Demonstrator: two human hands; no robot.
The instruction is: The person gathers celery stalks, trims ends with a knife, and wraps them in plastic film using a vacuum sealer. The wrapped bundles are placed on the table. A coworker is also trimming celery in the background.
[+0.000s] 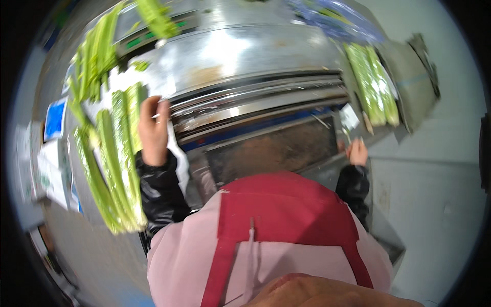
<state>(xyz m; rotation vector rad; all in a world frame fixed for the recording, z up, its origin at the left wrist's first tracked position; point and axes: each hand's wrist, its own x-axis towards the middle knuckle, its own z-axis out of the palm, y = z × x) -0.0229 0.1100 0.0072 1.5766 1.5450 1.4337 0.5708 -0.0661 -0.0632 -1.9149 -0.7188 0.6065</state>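
My left hand (154,128) is raised at the left end of a film wrapping machine (261,99), fingers curled near its metal rollers; blur hides whether anything is between thumb and finger. Beside it lie several celery bunches (124,126), some in clear film. My right hand (357,152) is at the machine's right front corner, its fingertips pinched near a thin pale stalk or strip (347,135); I cannot tell if it is held. A dark heating plate (268,147) lies between the hands, in front of the rollers.
A scale (153,38) with celery on it stands at the back left, loose celery stalks (94,57) beside it. Wrapped celery (370,84) lies at the right, near blue plastic film (337,19) and a grey-green sack (410,76). White boxes (53,172) stand far left.
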